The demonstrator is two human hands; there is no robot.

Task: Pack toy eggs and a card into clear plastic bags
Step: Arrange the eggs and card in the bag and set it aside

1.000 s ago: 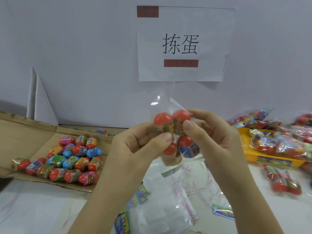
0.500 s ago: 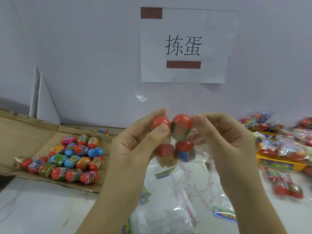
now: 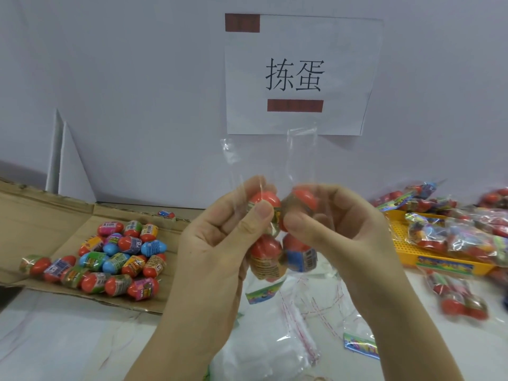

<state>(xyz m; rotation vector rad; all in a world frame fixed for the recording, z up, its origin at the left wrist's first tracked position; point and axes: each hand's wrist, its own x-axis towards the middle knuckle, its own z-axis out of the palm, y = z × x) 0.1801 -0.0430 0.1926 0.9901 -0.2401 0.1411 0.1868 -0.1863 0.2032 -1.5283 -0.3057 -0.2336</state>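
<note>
I hold a clear plastic bag [image 3: 270, 158] upright in front of me, its open top standing above my fingers. Inside it sit several toy eggs [image 3: 277, 248] with red caps and printed wraps, stacked two over two. My left hand [image 3: 220, 243] pinches the bag's left side at the upper eggs, thumb in front. On the right side my right hand [image 3: 338, 229] pinches the bag the same way. Loose toy eggs [image 3: 110, 259] in red, blue and pink lie on flattened cardboard [image 3: 41, 224] at the left. A colourful card [image 3: 360, 347] lies on the table below my right wrist.
A heap of empty clear bags [image 3: 277, 350] with red-striped seals lies on the white table under my hands. A yellow tray [image 3: 439, 262] at the right holds packed bags, with more packed bags [image 3: 461, 301] beside it. A paper sign [image 3: 297, 75] hangs on the grey wall.
The bag's top has straightened and now stands tall above my fingers. Both hands stay on the bag and have shifted their pinch around the upper eggs.
</note>
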